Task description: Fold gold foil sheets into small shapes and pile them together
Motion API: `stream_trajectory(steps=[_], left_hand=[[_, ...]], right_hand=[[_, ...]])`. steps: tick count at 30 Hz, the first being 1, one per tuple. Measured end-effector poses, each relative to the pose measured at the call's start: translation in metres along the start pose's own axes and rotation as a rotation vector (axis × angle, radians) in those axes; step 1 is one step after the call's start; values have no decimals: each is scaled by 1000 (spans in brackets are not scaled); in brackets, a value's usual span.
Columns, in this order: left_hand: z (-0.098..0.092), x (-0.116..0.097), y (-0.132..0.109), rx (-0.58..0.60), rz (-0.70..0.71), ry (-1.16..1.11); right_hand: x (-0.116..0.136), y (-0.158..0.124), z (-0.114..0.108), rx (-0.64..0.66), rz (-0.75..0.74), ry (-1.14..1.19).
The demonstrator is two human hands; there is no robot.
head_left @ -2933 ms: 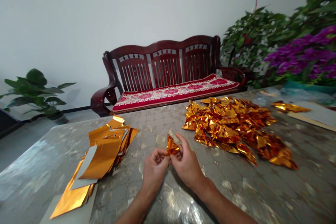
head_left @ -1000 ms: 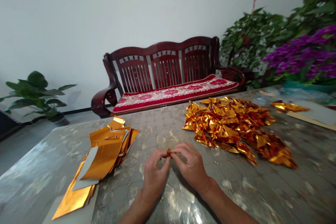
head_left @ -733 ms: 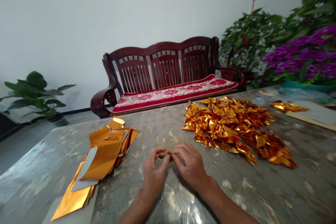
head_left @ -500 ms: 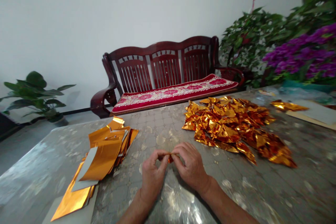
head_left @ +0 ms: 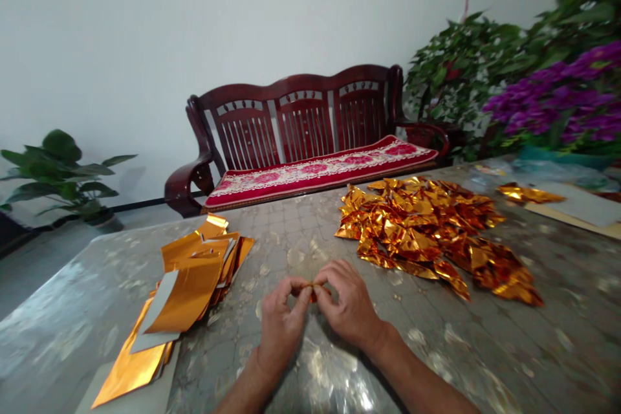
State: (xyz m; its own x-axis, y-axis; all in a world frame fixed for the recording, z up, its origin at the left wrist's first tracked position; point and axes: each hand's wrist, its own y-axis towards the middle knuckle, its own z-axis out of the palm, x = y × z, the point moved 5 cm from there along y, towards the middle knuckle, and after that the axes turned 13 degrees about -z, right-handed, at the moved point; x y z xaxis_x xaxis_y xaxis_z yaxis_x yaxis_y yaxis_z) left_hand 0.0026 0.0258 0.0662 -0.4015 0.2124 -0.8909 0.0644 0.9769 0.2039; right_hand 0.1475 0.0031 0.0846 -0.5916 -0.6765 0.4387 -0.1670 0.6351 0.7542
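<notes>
My left hand (head_left: 281, 323) and my right hand (head_left: 347, 304) meet just above the table, fingers pinched together on a small folded piece of gold foil paper (head_left: 312, 289). Only a sliver of the foil shows between the fingertips; the rest is hidden. A stack of flat gold foil sheets (head_left: 189, 288) lies to the left of my hands. A heap of folded gold foil pieces (head_left: 431, 233) lies to the right and beyond.
The table (head_left: 485, 349) has a glossy patterned cover. More foil and flat sheets (head_left: 557, 200) rest at the far right. Behind the table stand a dark wooden bench (head_left: 305, 136) with a red cushion, purple flowers (head_left: 557, 100) and a potted plant (head_left: 63, 171).
The foil piece stood up visibly between my fingers earlier; now it is pressed small and almost hidden. My hands stay in place, and the view has shifted slightly.
</notes>
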Motion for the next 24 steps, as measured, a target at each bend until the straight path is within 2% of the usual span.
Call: stream_trajectory(steps=[8,14,17,21,24], left_hand=[[0,3,2,16,-50,-31],[-2,-3,1,-40,111,74],[-3,-3,-1,-44,152,49],[-10,6,4,-138,-1,-36],[-1,18,11,-2,-162,-133]], right_hand=[[-5,-1,1,39,61,124],[-10,-4,-3,41,81,123],[-17,-7,-5,-18,112,176],[-37,-13,-8,-223,316,358],[-49,-18,-4,-333,539,532]])
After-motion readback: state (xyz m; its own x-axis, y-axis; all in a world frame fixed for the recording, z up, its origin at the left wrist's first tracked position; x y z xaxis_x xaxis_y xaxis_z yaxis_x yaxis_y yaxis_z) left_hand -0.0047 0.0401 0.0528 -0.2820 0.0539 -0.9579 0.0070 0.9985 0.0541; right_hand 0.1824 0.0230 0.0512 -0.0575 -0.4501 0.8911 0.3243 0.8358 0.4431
